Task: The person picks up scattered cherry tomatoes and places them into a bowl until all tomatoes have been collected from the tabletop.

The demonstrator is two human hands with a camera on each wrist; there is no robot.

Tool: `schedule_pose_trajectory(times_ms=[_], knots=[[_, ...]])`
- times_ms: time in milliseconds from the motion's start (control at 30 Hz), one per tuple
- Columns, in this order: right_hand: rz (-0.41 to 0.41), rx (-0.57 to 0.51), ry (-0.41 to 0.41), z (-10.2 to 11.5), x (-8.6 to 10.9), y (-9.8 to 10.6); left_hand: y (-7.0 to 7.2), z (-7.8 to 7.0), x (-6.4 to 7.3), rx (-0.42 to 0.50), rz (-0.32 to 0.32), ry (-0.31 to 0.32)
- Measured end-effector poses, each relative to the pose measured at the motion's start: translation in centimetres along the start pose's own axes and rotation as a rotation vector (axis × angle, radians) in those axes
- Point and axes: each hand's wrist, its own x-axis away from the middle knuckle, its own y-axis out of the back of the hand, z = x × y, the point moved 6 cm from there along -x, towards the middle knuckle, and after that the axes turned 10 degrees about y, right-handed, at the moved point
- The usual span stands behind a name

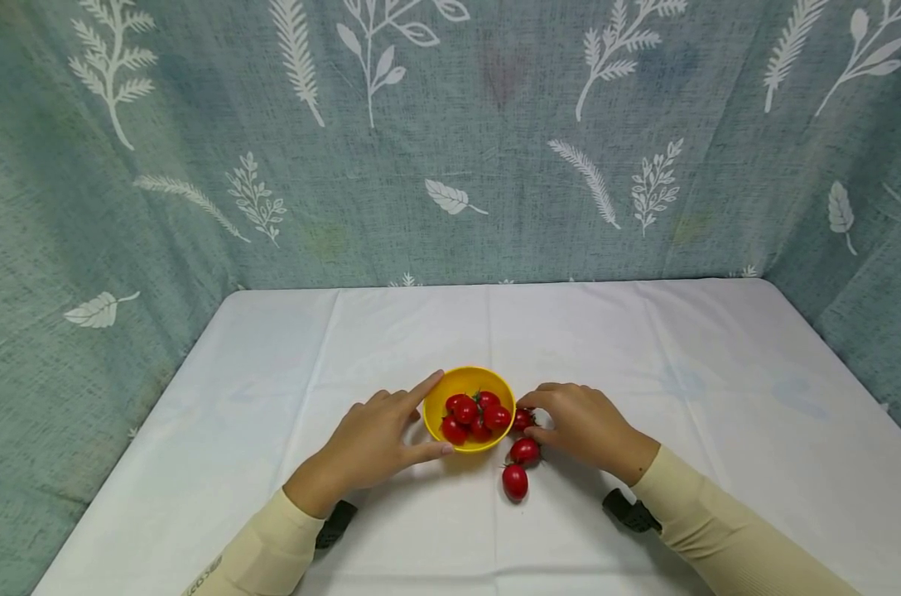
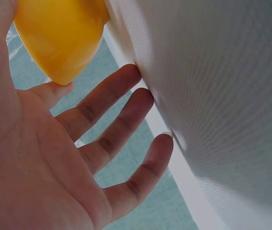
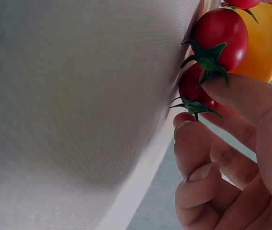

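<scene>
A yellow bowl point(image 1: 465, 376) with several cherry tomatoes point(image 1: 466, 410) in it stands mid-table. My left hand point(image 1: 371, 443) holds it from the left, thumb at the near rim and index finger at the far rim. In the left wrist view the other fingers point(image 2: 143, 170) reach out beside the bowl point(image 2: 62, 38), down at the cloth. Just right of the bowl, my right hand point(image 1: 586, 424) pinches a cherry tomato point(image 1: 522, 420) between thumb and fingers. Two loose tomatoes, one point(image 1: 525, 451) nearer the hand and another point(image 1: 515, 482) in front, lie on the cloth.
A white cloth point(image 1: 272, 439) covers the table. Green-blue curtains point(image 1: 495, 223) with white leaf prints hang behind it and along both sides. Dark straps with small devices point(image 1: 633, 511) sit at the wrists, below pale sleeves.
</scene>
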Motion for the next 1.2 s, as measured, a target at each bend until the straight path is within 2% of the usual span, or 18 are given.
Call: schedule_pose_trajectory(times_ms=[400,900,1200], knots=[[-0.021,0.023,-0.009,-0.4,0.3,0.5,0.0,0.0,0.0,-0.002,-0.005,-0.006],[-0.132,0.054,0.037,-0.4,0.7,3.1,0.0,0.0,-0.1,-0.016,-0.005,0.006],[-0.207,0.069,0.072,0.0,0.4,4.9,-0.1,0.0,-0.1,-0.016,-0.003,0.01]])
